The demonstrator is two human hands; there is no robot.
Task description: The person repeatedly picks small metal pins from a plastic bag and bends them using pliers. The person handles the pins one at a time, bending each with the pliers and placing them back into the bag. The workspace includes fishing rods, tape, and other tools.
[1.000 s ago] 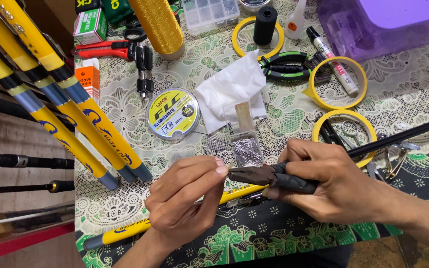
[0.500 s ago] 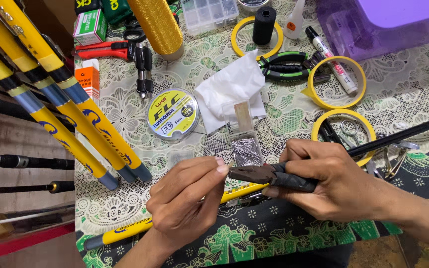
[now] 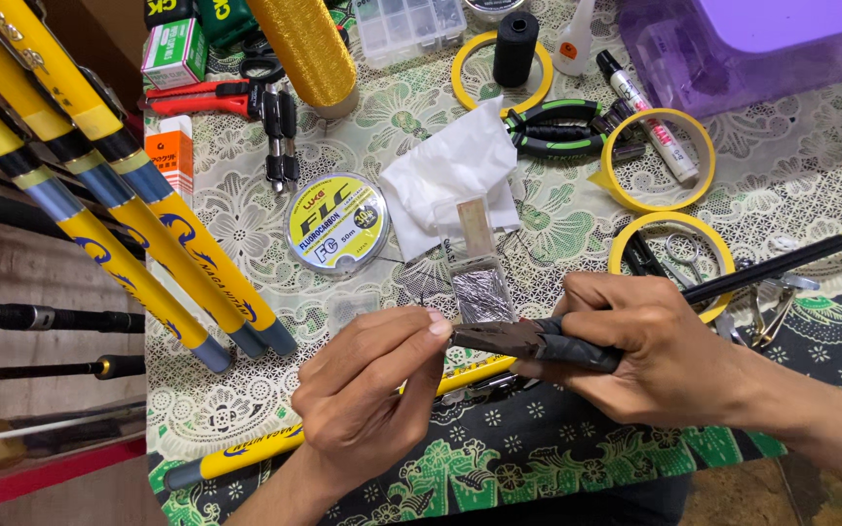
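Note:
My right hand (image 3: pixel 650 346) grips black-handled pliers (image 3: pixel 528 341) whose jaws point left toward my left hand (image 3: pixel 367 390). The thumb and forefinger of my left hand pinch something tiny right at the plier tips; it is too small to identify. Just beyond the pliers lies a small clear packet with silvery foil (image 3: pixel 481 287). A yellow and black fishing rod (image 3: pixel 782 261) runs under my right hand across the table, and its yellow section (image 3: pixel 246 456) shows below my left hand.
Several yellow and blue rods (image 3: pixel 99 185) lean at the left. On the patterned cloth lie a round line spool (image 3: pixel 336 224), white tissue (image 3: pixel 450 175), green-handled pliers (image 3: pixel 562 131), yellow tape rings (image 3: pixel 657 161), a marker pen (image 3: pixel 645 112), a black thread spool (image 3: pixel 516 47), a gold thread cone (image 3: pixel 309 49) and a purple box (image 3: pixel 743 49).

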